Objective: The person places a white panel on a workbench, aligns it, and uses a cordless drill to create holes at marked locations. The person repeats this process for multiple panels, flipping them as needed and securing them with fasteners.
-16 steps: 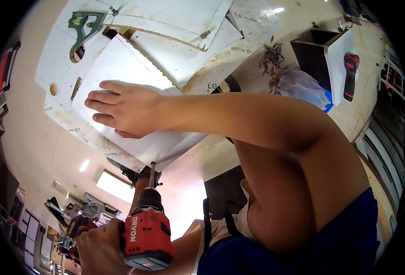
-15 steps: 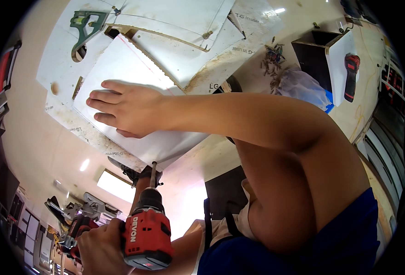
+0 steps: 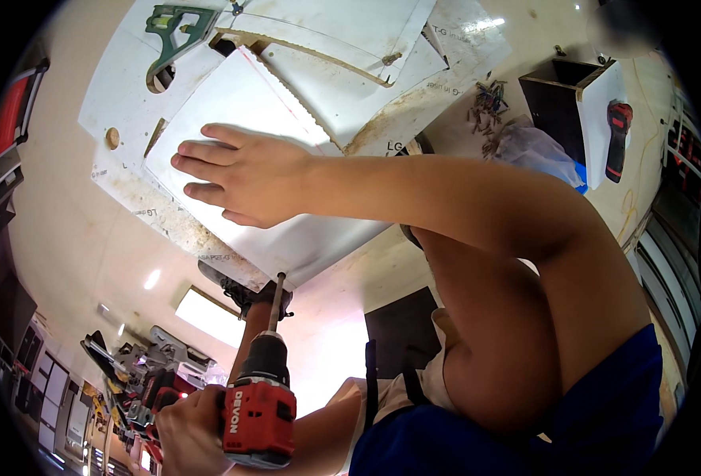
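Observation:
My right hand (image 3: 243, 178) lies palm down with fingers spread on a white panel (image 3: 231, 95). That arm reaches across from the right. Low on the left, my left hand (image 3: 192, 432) grips a red and black cordless drill (image 3: 259, 416), its fingers mostly hidden behind the tool. From the chuck a long bit (image 3: 276, 305) points up, and its tip meets the near corner of the white panel. Beneath the panel is a larger printed white board (image 3: 172, 226) with cut-outs. A green combination square head (image 3: 177, 33) rests on this board at the far left.
At the far right stands a dark open box (image 3: 565, 95) with a red and black tool (image 3: 617, 143) on its white side. Loose bits (image 3: 487, 111) and a clear plastic bag (image 3: 533, 151) lie beside it. Several power tools (image 3: 148, 373) sit at the lower left, near a shod foot (image 3: 247, 297).
The whole view has shifted, so the boards and tools appear a little further right and higher. My right hand stays on the panel and the bit stays at its near corner.

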`<state>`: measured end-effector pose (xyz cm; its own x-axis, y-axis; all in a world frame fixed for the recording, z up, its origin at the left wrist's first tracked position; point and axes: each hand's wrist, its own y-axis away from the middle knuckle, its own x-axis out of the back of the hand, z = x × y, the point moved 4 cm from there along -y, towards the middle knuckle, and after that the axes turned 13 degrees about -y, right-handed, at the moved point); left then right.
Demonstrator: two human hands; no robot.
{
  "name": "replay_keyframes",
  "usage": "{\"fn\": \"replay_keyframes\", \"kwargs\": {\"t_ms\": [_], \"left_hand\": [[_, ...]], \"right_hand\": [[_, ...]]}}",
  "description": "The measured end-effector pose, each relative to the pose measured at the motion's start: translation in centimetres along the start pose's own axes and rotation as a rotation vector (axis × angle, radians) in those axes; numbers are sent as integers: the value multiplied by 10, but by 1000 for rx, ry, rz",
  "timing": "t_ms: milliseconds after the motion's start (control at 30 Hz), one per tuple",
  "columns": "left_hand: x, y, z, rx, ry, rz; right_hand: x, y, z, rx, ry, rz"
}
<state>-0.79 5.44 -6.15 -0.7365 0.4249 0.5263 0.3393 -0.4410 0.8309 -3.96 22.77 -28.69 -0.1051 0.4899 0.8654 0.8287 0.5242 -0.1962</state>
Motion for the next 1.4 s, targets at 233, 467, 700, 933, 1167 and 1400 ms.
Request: {"fn": "replay_keyframes", "kwargs": {"t_ms": [233, 467, 700, 933, 1167, 1400], "left_hand": [[-14, 10, 0, -84, -161, 46], [-15, 14, 5, -43, -92, 91], [-10, 17, 6, -43, -42, 78], [-4, 18, 11, -52, -72, 76], [-9, 15, 6, -56, -74, 86], [-14, 13, 8, -52, -92, 114]], "right_hand": [[-1, -1, 1, -4, -57, -21], [-1, -4, 0, -3, -75, -23], [0, -6, 1, 4, -80, -61], [0, -5, 0, 8, -73, -53], [-1, -5, 1, 3, -89, -49], [-1, -7, 1, 3, -86, -34]]}}
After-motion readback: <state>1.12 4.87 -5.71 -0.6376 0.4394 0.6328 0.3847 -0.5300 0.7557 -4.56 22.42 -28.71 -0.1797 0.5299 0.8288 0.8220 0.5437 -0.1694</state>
